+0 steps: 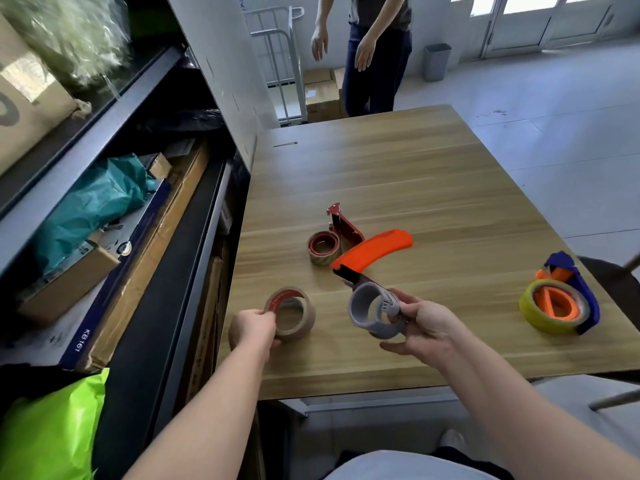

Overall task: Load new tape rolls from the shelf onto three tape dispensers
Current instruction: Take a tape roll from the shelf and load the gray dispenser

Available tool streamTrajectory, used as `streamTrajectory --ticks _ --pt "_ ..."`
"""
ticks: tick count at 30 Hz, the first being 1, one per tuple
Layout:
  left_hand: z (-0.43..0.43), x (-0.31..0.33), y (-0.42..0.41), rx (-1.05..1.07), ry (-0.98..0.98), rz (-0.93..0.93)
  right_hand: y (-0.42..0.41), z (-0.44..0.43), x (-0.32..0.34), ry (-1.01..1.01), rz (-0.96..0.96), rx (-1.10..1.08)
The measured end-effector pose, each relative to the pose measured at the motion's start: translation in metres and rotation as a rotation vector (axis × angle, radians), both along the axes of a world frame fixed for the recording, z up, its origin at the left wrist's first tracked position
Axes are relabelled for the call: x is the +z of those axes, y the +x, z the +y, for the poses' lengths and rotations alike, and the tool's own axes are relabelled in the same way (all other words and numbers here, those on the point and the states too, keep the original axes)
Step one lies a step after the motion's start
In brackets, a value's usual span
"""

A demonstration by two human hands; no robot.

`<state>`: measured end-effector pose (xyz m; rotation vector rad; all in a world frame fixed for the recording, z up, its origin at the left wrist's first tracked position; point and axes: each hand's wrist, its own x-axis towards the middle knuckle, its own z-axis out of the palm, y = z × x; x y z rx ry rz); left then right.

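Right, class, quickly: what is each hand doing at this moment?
Left hand: closed, gripping the brown tape roll by its rim.
Right hand: closed, holding the grey and orange tape dispenser.

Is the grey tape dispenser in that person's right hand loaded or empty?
Empty. The grey dispenser in the right hand has a bare hub; the brown tape roll is apart, gripped by the left hand.
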<state>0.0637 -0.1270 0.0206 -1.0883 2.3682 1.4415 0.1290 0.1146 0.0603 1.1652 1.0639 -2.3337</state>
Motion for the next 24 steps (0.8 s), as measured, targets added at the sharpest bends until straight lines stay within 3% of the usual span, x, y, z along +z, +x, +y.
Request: streamTrajectory --ticks 6,13,17,20,24 --pt "-0.003 -0.008 -0.018 0.018 -0.057 -0.012 -0.001 0.001 -0.003 -0.213 0.043 -0.149" --pt "-0.007 -0.018 -0.024 -0.019 -0.177 -0.159 -0.005 0.002 -0.001 -0.275 0.093 -0.152" --pt "0.001 -0.002 -0.023 -0.08 -0.318 0.125 -0.008 -0.005 -0.002 -0.256 0.091 -0.142" --pt "0.019 0.025 -0.022 -0.216 -0.186 0.27 -0.01 -0.011 -0.003 -0.249 0.101 -0.132" --pt "0.041 0.05 -0.016 -0.661 -0.001 0.063 -0.011 -0.017 -0.003 -0.254 0.116 -0.109"
